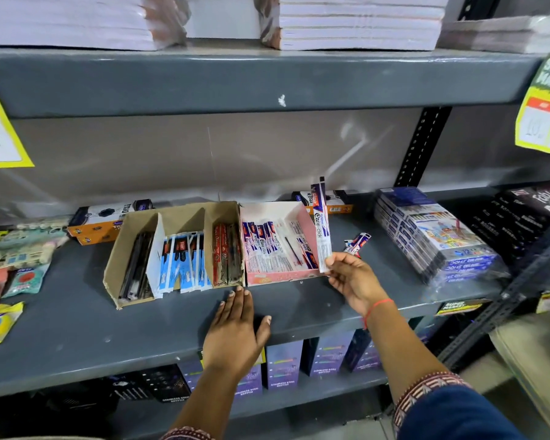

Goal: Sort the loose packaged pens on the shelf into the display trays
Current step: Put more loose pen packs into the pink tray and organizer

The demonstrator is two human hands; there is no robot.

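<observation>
My right hand [354, 281] pinches the lower end of a white-and-purple packaged pen [320, 223], held upright beside the right wall of the pink tray [281, 276]. That tray holds several matching pen packets. My left hand [235, 328] lies flat and open on the shelf, fingertips just short of the brown cardboard tray [115, 265]. The brown tray has three compartments: black pens on the left, blue-and-white packets in the middle, red packets on the right. A loose pen packet [358, 242] lies on the shelf right of the pink tray.
Stacked blue colour-pencil boxes [435, 236] sit at the right, black boxes [527, 211] beyond them. Orange-and-black boxes [102, 222] stand behind the trays. Eraser packs [16, 249] crowd the left. The grey shelf [108, 328] has an upper shelf edge [235, 81] overhead.
</observation>
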